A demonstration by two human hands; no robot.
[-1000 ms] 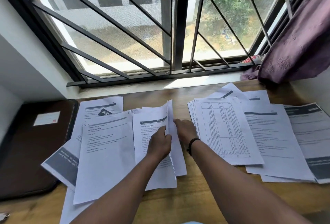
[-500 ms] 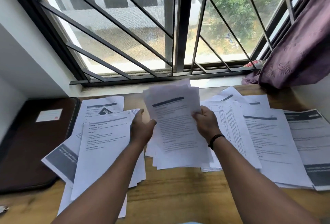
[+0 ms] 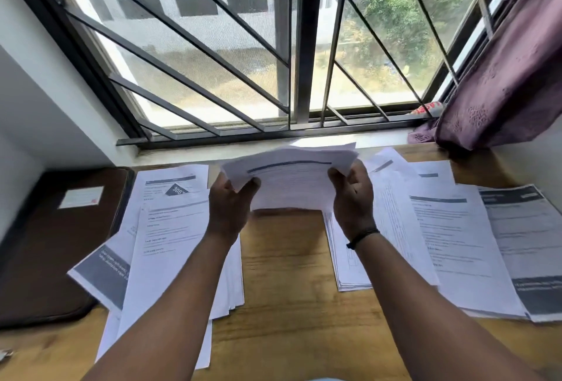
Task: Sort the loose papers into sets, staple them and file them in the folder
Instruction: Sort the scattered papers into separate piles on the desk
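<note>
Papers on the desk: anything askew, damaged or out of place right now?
No damage shows. The left pile is fanned crookedly, one sheet's corner lying over the brown folder. The right pile is splayed too. The held stack, gripped by left hand and right hand, has uneven top edges.

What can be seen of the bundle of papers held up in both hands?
The bundle of papers is several white printed sheets, loosely aligned, edges fanned at the top. The top sheet carries a dark header bar and lines of text too blurred to read. It is raised above the wooden desk, tilted nearly flat, in front of the window sill. The left hand grips its left edge, the right hand its right edge.
</note>
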